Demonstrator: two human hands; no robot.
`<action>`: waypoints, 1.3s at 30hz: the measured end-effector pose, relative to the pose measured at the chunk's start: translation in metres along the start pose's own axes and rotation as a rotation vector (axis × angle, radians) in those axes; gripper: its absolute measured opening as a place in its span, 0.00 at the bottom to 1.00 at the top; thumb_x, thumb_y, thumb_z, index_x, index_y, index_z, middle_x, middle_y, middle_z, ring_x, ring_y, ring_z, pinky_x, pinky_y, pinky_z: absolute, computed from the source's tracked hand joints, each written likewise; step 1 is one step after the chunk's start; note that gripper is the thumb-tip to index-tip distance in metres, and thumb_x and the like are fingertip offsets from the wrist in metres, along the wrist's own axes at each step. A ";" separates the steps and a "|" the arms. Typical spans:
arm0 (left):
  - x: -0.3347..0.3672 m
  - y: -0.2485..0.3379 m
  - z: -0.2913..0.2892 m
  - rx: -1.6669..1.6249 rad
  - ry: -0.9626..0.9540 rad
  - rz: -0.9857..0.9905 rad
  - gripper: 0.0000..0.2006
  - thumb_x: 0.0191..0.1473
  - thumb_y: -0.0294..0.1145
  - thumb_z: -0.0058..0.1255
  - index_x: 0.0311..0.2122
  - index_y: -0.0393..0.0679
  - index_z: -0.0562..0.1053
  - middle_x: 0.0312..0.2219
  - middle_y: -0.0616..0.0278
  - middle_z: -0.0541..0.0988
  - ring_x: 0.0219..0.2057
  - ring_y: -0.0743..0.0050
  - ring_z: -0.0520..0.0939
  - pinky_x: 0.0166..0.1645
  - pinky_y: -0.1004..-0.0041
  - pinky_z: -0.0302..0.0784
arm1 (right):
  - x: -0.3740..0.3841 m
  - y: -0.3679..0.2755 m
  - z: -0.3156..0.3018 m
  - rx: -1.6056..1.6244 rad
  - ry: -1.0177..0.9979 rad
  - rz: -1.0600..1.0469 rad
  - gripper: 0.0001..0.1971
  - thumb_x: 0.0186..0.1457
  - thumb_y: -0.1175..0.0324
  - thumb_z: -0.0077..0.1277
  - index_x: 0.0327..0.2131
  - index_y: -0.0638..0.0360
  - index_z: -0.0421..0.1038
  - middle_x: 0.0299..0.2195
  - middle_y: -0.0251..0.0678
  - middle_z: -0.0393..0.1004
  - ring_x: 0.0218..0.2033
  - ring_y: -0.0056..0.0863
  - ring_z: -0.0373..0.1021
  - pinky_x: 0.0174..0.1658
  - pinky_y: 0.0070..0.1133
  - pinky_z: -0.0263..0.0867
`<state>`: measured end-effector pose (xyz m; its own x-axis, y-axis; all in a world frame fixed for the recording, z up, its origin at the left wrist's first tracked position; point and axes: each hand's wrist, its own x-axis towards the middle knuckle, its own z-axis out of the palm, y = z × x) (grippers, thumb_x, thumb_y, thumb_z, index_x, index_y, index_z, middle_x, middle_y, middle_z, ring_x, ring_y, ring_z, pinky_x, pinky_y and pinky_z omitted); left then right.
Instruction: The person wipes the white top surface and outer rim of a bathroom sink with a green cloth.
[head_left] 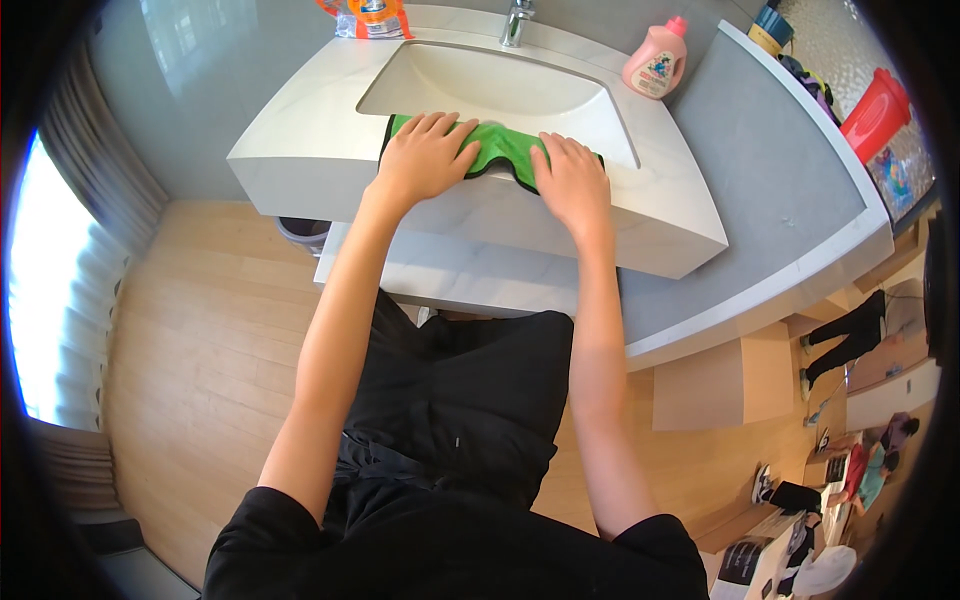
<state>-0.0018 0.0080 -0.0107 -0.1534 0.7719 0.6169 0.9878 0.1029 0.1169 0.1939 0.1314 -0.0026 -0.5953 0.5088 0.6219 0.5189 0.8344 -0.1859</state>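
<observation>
A bright green cloth with black edging (497, 148) lies across the front rim of the white washbasin counter, part of it sagging over the edge. My left hand (425, 158) rests palm down on its left part, fingers stretched out and thumb pointing inward. On the right part lies my right hand (574, 180), also palm down with fingers extended. Both hands cover much of the cloth, so what is under the palms is hidden. Behind it is the rectangular white basin (490, 80), set into the marbled counter (300, 125), with a chrome tap (516, 25) at its back.
A pink detergent bottle (656, 60) stands at the counter's back right, an orange and white bag (370, 18) at the back left. A grey partition (770, 170) borders the right side. Below are a lower shelf (460, 265) and a bin (303, 233). Other people appear far right.
</observation>
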 end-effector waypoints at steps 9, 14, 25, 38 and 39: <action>-0.058 0.030 -0.042 0.076 -0.058 0.113 0.29 0.63 0.47 0.47 0.66 0.50 0.61 0.64 0.54 0.64 0.65 0.51 0.62 0.68 0.57 0.56 | -0.056 -0.026 -0.020 -0.085 0.153 -0.065 0.23 0.65 0.57 0.44 0.53 0.67 0.72 0.54 0.49 0.73 0.58 0.48 0.66 0.64 0.39 0.57; -0.053 0.023 -0.044 0.005 -0.058 0.125 0.27 0.64 0.48 0.45 0.64 0.49 0.64 0.62 0.53 0.66 0.64 0.51 0.63 0.67 0.56 0.57 | -0.059 -0.033 -0.028 -0.062 0.119 -0.039 0.24 0.65 0.54 0.46 0.53 0.66 0.72 0.55 0.50 0.72 0.59 0.49 0.65 0.64 0.39 0.55; 0.016 -0.004 0.010 0.011 -0.038 0.073 0.24 0.64 0.53 0.37 0.56 0.50 0.74 0.52 0.50 0.77 0.55 0.48 0.75 0.60 0.58 0.67 | -0.002 -0.009 0.005 -0.139 -0.030 0.016 0.33 0.66 0.41 0.36 0.55 0.61 0.72 0.57 0.46 0.71 0.61 0.48 0.63 0.65 0.37 0.55; 0.058 -0.008 0.008 -0.042 -0.399 -0.217 0.27 0.63 0.57 0.32 0.41 0.48 0.80 0.38 0.51 0.83 0.44 0.46 0.81 0.51 0.52 0.71 | 0.071 0.029 0.009 -0.142 -0.587 0.314 0.34 0.64 0.37 0.27 0.47 0.48 0.79 0.50 0.44 0.77 0.51 0.43 0.73 0.55 0.39 0.65; 0.055 -0.007 0.007 -0.056 -0.393 -0.220 0.26 0.64 0.55 0.32 0.41 0.48 0.80 0.37 0.52 0.83 0.44 0.46 0.81 0.51 0.53 0.72 | 0.068 0.025 0.006 -0.144 -0.590 0.313 0.34 0.64 0.37 0.27 0.47 0.48 0.79 0.50 0.44 0.77 0.51 0.43 0.73 0.55 0.39 0.65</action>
<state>-0.0170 0.0537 0.0169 -0.3266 0.9164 0.2315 0.9284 0.2651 0.2606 0.1630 0.1885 0.0301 -0.6176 0.7859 0.0289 0.7731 0.6135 -0.1613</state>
